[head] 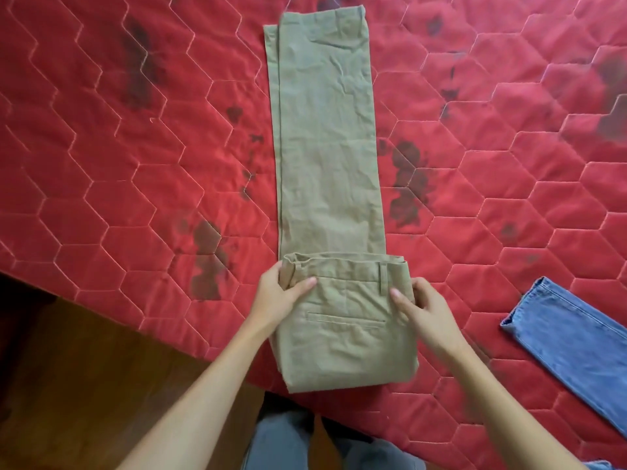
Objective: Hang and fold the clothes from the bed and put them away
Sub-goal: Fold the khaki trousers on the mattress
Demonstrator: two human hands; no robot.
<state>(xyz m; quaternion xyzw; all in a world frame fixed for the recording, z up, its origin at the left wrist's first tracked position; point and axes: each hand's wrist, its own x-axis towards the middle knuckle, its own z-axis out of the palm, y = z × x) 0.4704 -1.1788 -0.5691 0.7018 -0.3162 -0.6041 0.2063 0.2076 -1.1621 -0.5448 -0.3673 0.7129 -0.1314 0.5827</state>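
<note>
As khaki trousers (325,130) lie on the bed (101,147), left hand (278,296) and right hand (424,307) pinch their folded waistband (342,262).

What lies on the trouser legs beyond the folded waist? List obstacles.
Nothing visible. The left hand and right hand grip the trousers at the folded waist; the legs ahead lie bare. Jeans lie apart, on the right.
</note>
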